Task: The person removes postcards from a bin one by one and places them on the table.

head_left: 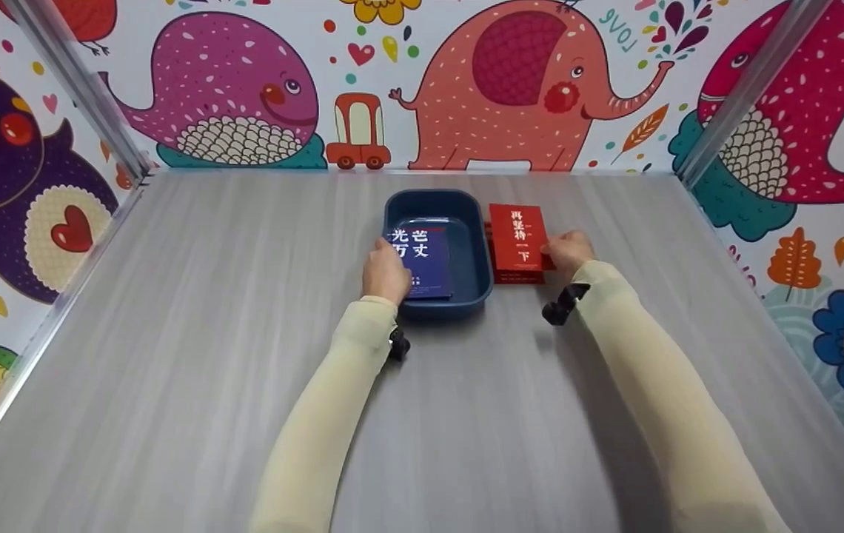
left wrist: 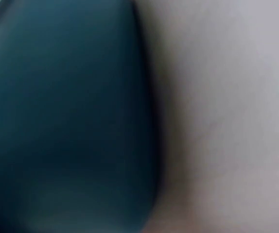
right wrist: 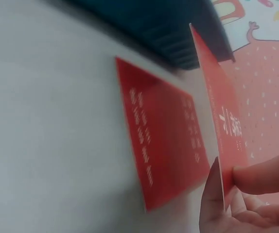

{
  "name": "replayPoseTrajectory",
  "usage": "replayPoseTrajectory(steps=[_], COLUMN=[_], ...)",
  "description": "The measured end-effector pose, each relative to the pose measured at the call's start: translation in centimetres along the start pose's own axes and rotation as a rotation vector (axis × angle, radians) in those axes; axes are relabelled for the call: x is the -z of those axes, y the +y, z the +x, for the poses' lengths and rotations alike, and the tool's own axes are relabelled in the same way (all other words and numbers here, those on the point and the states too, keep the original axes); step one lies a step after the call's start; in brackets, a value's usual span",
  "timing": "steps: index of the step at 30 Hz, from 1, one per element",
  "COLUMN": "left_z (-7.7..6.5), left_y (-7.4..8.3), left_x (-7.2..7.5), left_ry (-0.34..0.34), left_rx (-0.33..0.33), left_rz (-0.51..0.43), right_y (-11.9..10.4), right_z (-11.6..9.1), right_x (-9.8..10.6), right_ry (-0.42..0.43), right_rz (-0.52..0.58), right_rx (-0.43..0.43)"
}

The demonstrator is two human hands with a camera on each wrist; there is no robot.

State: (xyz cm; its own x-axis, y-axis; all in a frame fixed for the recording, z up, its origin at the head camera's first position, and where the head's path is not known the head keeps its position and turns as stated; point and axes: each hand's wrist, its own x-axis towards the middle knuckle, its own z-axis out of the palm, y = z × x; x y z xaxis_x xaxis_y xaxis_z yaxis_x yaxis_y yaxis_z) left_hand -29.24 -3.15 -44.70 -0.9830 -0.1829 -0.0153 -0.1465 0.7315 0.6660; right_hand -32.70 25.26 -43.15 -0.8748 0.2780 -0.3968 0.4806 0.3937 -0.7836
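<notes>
My left hand [head_left: 386, 272] grips the left rim of a dark blue plastic basin [head_left: 487, 259]. Inside the basin, close by those fingers, lies a blue card with white characters [head_left: 429, 263]. In the left wrist view the basin's outer wall [left wrist: 66, 116] fills much of the picture, blurred. Right of the basin, my right hand [head_left: 571, 253] pinches the edge of a red card with white characters [head_left: 517, 235] between thumb and fingers. The right wrist view shows this card tilted up on edge, above a second red card [right wrist: 161, 136] flat on the table.
The basin stands on a grey wood-grain table [head_left: 259, 311], towards its far edge. Behind it rises a wall with printed cartoon animals [head_left: 511, 89], and metal posts [head_left: 74, 81] stand at both back corners. A black wrist camera [head_left: 566, 303] hangs below the right wrist.
</notes>
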Motion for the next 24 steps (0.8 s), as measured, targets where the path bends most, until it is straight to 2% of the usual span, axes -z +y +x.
replayPoseTrajectory(steps=[9,16,24], left_z=[-0.04,-0.06,-0.08], left_y=[-0.04,0.08,0.17], left_x=[0.00,0.00,-0.01], left_ry=[-0.014,-0.004,-0.011], left_rx=[0.013,0.011,0.016], left_rz=[-0.015,0.001,0.013], right_y=[0.67,0.84,0.99], right_z=[0.26,-0.04,-0.19], right_x=[-0.44,-0.79,-0.89], right_ry=[0.049,0.092,0.087], right_rz=[-0.159,-0.164,-0.197], right_rx=[0.011,0.042,0.050])
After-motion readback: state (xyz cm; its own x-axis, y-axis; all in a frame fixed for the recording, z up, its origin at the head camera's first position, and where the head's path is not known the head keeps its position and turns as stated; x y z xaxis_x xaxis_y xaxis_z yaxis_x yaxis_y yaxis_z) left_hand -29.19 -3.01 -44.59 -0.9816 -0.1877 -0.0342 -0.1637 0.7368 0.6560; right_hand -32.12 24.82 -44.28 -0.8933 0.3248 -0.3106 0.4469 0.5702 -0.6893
